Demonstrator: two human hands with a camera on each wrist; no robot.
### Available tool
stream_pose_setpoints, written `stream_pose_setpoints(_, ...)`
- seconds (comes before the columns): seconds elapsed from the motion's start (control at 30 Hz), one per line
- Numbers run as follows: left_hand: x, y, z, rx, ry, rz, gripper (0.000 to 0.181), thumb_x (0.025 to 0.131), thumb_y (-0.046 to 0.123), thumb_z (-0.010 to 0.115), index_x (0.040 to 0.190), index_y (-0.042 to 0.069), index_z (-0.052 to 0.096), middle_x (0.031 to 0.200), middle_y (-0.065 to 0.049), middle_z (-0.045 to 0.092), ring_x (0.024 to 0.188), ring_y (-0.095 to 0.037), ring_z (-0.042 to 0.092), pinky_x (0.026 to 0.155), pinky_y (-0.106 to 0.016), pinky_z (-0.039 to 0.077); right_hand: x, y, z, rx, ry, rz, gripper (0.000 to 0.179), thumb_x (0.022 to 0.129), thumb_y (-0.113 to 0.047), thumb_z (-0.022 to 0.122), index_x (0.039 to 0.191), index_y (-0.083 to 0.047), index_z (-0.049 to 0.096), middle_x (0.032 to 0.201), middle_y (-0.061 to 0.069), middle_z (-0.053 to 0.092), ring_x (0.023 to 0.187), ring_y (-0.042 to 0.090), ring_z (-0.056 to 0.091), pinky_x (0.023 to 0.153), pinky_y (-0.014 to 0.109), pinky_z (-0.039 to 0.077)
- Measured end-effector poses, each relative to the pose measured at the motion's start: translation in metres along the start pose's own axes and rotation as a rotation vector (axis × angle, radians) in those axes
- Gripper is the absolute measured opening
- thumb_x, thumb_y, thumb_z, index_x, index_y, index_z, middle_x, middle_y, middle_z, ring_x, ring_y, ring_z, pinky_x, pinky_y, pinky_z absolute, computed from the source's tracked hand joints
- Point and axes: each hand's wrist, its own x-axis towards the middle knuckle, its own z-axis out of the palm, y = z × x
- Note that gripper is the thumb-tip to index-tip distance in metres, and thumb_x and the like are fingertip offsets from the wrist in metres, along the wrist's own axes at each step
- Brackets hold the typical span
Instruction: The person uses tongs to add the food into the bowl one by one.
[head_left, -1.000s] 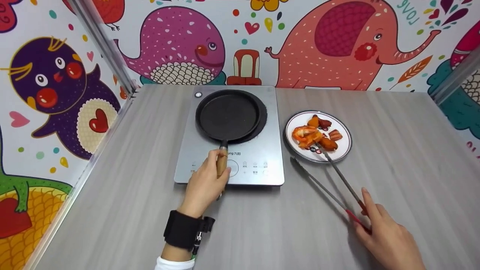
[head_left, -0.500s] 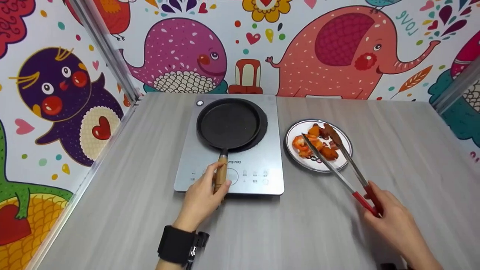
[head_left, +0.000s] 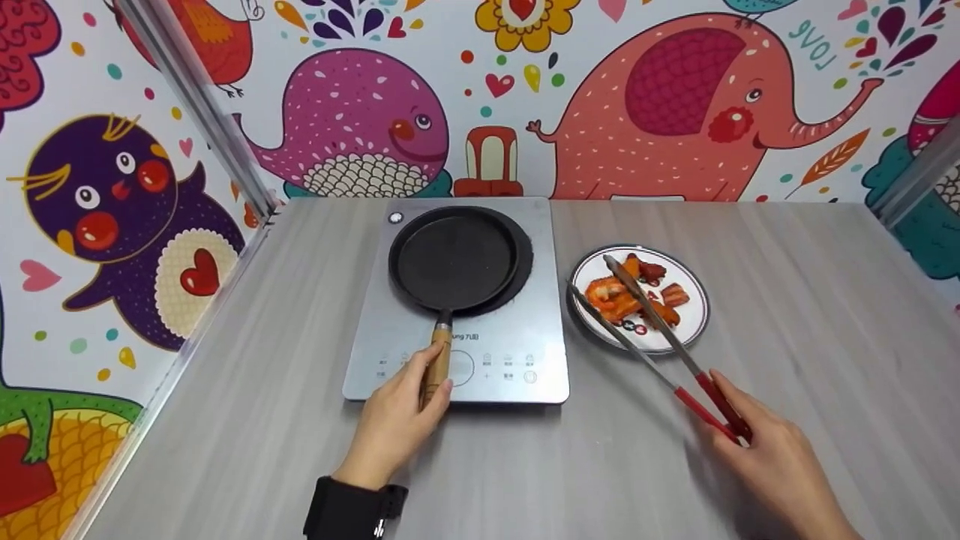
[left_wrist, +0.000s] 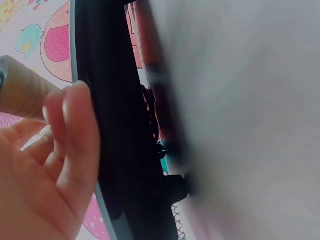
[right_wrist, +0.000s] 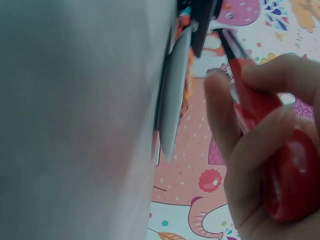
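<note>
A black frying pan [head_left: 454, 259] sits on a silver induction cooker [head_left: 525, 330], a little left of its dark heating ring. My left hand [head_left: 397, 420] grips the pan's wooden handle [head_left: 440, 352], which also shows in the left wrist view. In my right hand [head_left: 776, 450] are metal tongs with red grips [head_left: 709, 409], their arms spread apart. The tongs' tips hang over the left part of a white plate [head_left: 686, 330]. On that plate lie a shrimp [head_left: 604, 292], a piece of bacon [head_left: 675, 295] and several browned pieces of food. Nothing is between the tongs' tips.
A grey wood-grain table [head_left: 225, 405] carries the cooker and the plate. Behind it stands a wall [head_left: 517, 45] with cartoon animals, and a second printed panel [head_left: 45, 247] closes the left side. A metal post [head_left: 202, 97] marks their corner.
The tongs have swung left over the plate, from the bacon side towards the shrimp. My left hand stays on the pan handle, and the head view has tilted slightly.
</note>
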Motion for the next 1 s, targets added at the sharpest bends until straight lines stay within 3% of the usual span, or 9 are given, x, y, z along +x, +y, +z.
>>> stream_pose_setpoints(0.1, -0.0021, -0.0009, -0.002, -0.003, -0.002, -0.01, 0.05, 0.088, 0.046, 0.046, 0.134, 0.028, 0.038, 0.123, -0.006, 0.053, 0.1, -0.023, 0.056, 0.079, -0.041, 0.045, -0.0025, -0.0012, 0.0009, -0.016, 0.014, 0.03, 0.063, 0.069, -0.009, 0.073, 0.128, -0.014, 0.051, 0.11, 0.02, 0.059, 0.085, 0.032, 0.059, 0.07, 0.047, 0.045)
stream_pose_setpoints(0.17, -0.0025, -0.0016, -0.0033, -0.007, 0.001, -0.013, 0.05, 0.088, 0.045, 0.047, 0.134, 0.028, 0.038, 0.123, -0.006, 0.053, 0.099, -0.023, 0.057, 0.079, -0.041, 0.045, -0.003, -0.0013, 0.0007, -0.017, 0.034, 0.035, 0.062, 0.069, -0.01, 0.073, 0.127, -0.016, 0.052, 0.108, 0.018, 0.06, 0.081, 0.029, 0.059, 0.069, 0.032, 0.046)
stream_pose_setpoints(0.33, -0.002, -0.0014, -0.0039, -0.024, 0.009, -0.022, 0.049, 0.087, 0.047, 0.047, 0.133, 0.029, 0.038, 0.115, -0.005, 0.058, 0.089, -0.018, 0.059, 0.071, -0.037, 0.047, -0.0026, 0.0019, -0.0014, 0.01, 0.077, 0.012, 0.06, 0.068, -0.017, 0.077, 0.124, -0.023, 0.056, 0.107, 0.01, 0.062, 0.075, 0.018, 0.055, 0.065, 0.007, 0.032)
stream_pose_setpoints(0.47, -0.0008, 0.0008, -0.0011, -0.032, 0.011, -0.031, 0.048, 0.087, 0.047, 0.048, 0.131, 0.031, 0.04, 0.105, -0.003, 0.061, 0.079, -0.012, 0.059, 0.064, -0.033, 0.046, -0.0028, 0.0046, -0.0045, 0.017, 0.059, 0.042, 0.058, 0.069, -0.026, 0.077, 0.123, -0.024, 0.056, 0.11, 0.01, 0.061, 0.083, 0.021, 0.058, 0.067, 0.007, 0.032)
stream_pose_setpoints(0.53, -0.0009, 0.0017, 0.0002, -0.036, 0.009, -0.034, 0.048, 0.086, 0.046, 0.049, 0.131, 0.031, 0.04, 0.101, -0.003, 0.062, 0.077, -0.011, 0.058, 0.062, -0.032, 0.046, -0.0028, 0.0049, -0.006, 0.006, 0.034, 0.063, 0.059, 0.069, -0.03, 0.076, 0.124, -0.023, 0.055, 0.111, 0.011, 0.06, 0.087, 0.026, 0.058, 0.07, 0.014, 0.038)
stream_pose_setpoints(0.63, -0.0015, 0.0029, 0.0012, -0.04, 0.014, -0.04, 0.047, 0.086, 0.042, 0.051, 0.131, 0.03, 0.04, 0.093, 0.0, 0.062, 0.071, -0.009, 0.055, 0.059, -0.03, 0.044, -0.0028, 0.0052, -0.0067, -0.017, 0.013, 0.071, 0.06, 0.069, -0.029, 0.076, 0.125, -0.02, 0.054, 0.111, 0.012, 0.059, 0.082, 0.025, 0.058, 0.066, 0.018, 0.041)
stream_pose_setpoints(0.73, -0.0008, 0.004, 0.0012, -0.035, 0.014, -0.045, 0.047, 0.086, 0.041, 0.052, 0.13, 0.031, 0.041, 0.088, 0.003, 0.061, 0.068, -0.008, 0.053, 0.057, -0.028, 0.042, -0.0038, 0.0054, -0.0056, -0.029, 0.023, 0.078, 0.061, 0.068, -0.026, 0.077, 0.124, -0.017, 0.055, 0.109, 0.011, 0.059, 0.075, 0.021, 0.056, 0.063, 0.013, 0.039)
stream_pose_setpoints(0.8, -0.0003, 0.0046, 0.001, -0.032, 0.015, -0.048, 0.046, 0.086, 0.04, 0.052, 0.13, 0.032, 0.041, 0.086, 0.004, 0.061, 0.067, -0.008, 0.053, 0.056, -0.028, 0.042, -0.0046, 0.0058, -0.0043, -0.029, 0.04, 0.072, 0.06, 0.068, -0.023, 0.077, 0.123, -0.016, 0.056, 0.107, 0.01, 0.059, 0.072, 0.019, 0.055, 0.061, 0.008, 0.034)
stream_pose_setpoints(1.0, -0.0011, 0.0038, 0.0013, -0.025, 0.016, -0.063, 0.047, 0.085, 0.038, 0.053, 0.13, 0.033, 0.041, 0.087, 0.003, 0.062, 0.067, -0.008, 0.053, 0.055, -0.029, 0.042, -0.0042, 0.0073, -0.0005, -0.005, 0.056, 0.03, 0.057, 0.067, -0.017, 0.078, 0.121, -0.014, 0.058, 0.106, 0.008, 0.06, 0.068, 0.016, 0.052, 0.061, 0.007, 0.033)
